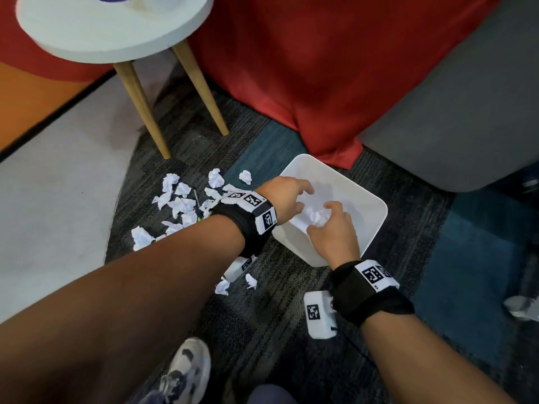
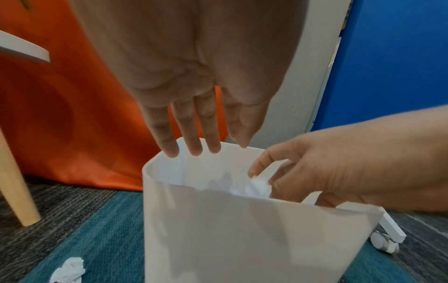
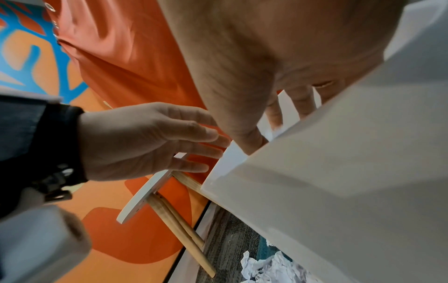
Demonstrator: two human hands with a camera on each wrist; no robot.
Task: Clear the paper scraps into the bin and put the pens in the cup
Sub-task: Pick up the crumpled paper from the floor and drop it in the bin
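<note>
A white bin (image 1: 376, 205) stands on the carpet, and both my hands hover over its mouth. My left hand (image 1: 287, 196) is held flat, its fingers (image 2: 194, 137) straight above the far rim with nothing in them. Over the near side my right hand (image 1: 332, 228) spreads its loose fingers just above a crumpled scrap (image 1: 313, 215) lying inside the bin (image 2: 242, 239). Several more paper scraps (image 1: 180, 199) are scattered on the floor to the left, and a thin dark pen (image 1: 196, 196) lies among them. I see no cup clearly.
A round white side table (image 1: 116, 30) on wooden legs (image 1: 143, 109) stands behind the scraps. Red cloth (image 1: 320, 83) and a grey seat (image 1: 466, 112) sit behind the bin. Two small scraps (image 1: 223, 287) lie near my shoe (image 1: 186, 371).
</note>
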